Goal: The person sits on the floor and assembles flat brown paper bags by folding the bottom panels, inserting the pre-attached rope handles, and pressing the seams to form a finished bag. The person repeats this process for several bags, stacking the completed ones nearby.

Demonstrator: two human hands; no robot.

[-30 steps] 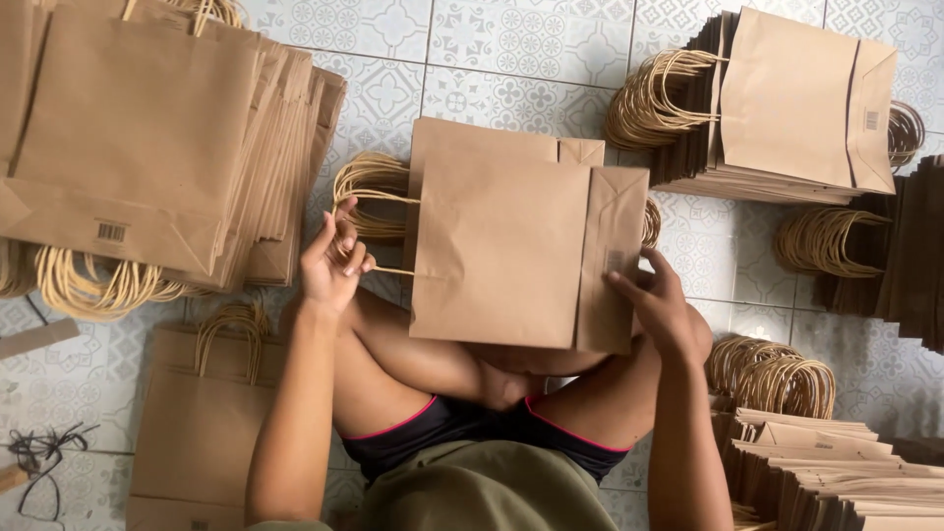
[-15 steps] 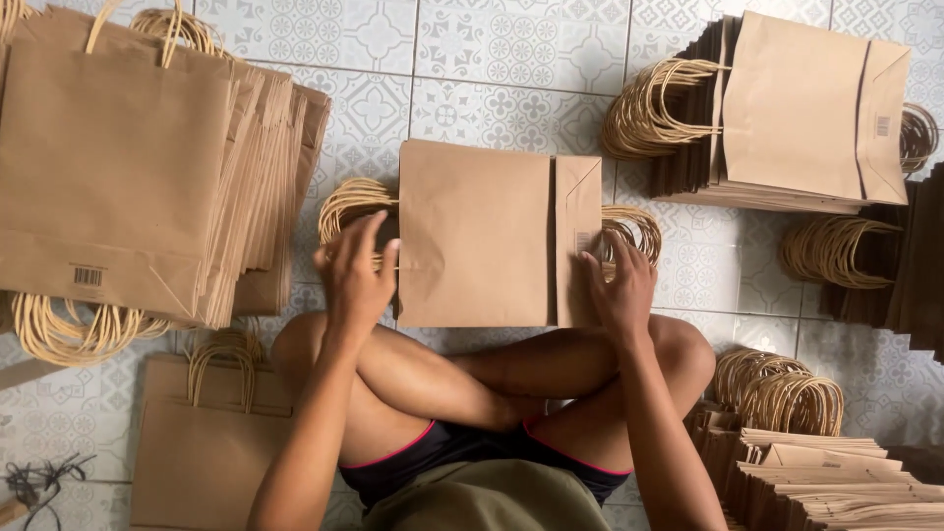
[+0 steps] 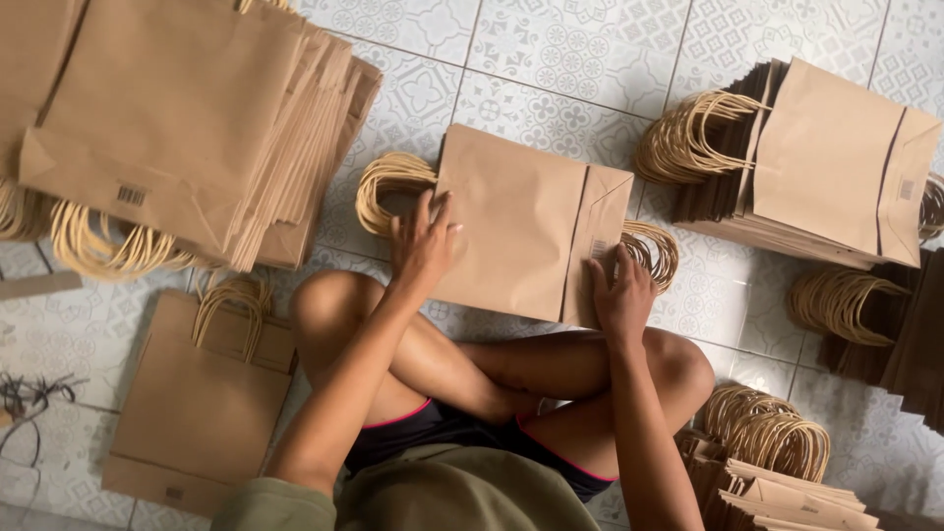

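Observation:
A flat brown paper bag (image 3: 521, 221) lies on the tiled floor in front of my crossed legs, its folded bottom flap on the right. Twisted paper handles (image 3: 385, 187) stick out at its left edge, and more handles (image 3: 657, 251) show at its right from bags underneath. My left hand (image 3: 423, 241) presses flat on the bag's left end, fingers spread. My right hand (image 3: 619, 295) rests on the lower right corner by the flap, fingers on the paper.
A tall slanted stack of bags (image 3: 187, 128) stands at the upper left. A single bag (image 3: 202, 403) lies by my left knee. More stacks (image 3: 836, 167) sit at the upper right, and folded bags with handles (image 3: 777, 462) at the lower right.
The bag was held up above my lap one second ago; it has been laid flat on the floor pile, and both hands now press on it.

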